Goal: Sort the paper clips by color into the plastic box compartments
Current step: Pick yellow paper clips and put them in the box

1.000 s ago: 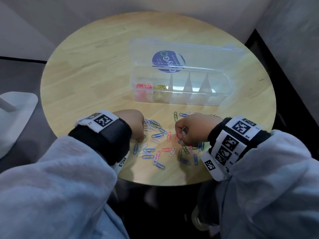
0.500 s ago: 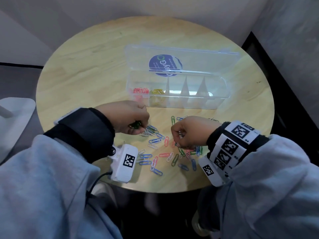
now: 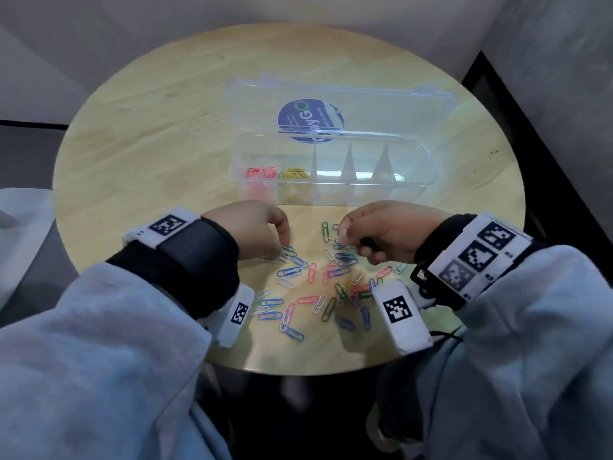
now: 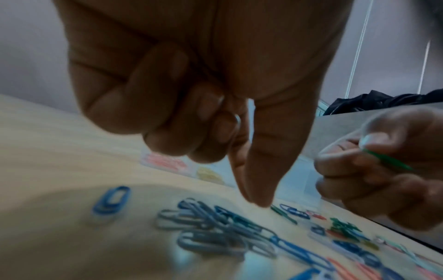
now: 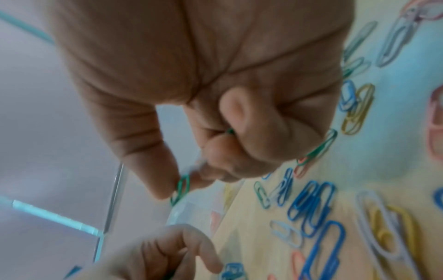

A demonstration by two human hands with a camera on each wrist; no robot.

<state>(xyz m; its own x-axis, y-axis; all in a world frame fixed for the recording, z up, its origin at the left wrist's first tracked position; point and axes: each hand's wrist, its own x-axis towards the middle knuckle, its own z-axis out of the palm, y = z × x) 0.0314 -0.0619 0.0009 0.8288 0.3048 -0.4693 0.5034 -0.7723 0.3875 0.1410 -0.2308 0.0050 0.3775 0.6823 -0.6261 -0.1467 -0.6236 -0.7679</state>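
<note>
A clear plastic box (image 3: 331,194) stands mid-table, its lid (image 3: 365,104) lying open behind it. Pink clips (image 3: 262,172) fill its leftmost compartment and yellow clips (image 3: 293,174) the second. Loose blue, green, pink and white clips (image 3: 331,277) lie between my hands. My left hand (image 3: 282,249) has its thumb and forefinger tips down together at the end of a green clip (image 4: 282,214) on the table, other fingers curled. My right hand (image 3: 341,234) hovers just above the pile and pinches a green clip (image 5: 181,189); more green shows inside its curled fingers.
The round wooden table (image 3: 149,144) ends close to my body, just behind the clips. A white object (image 3: 16,220) sits off the table at the left. Grey walls stand behind the table and at the right.
My left hand, lifted with something green in its fingers half a second ago, has come back down to the pile. My right hand has risen a little and shifted towards the box.
</note>
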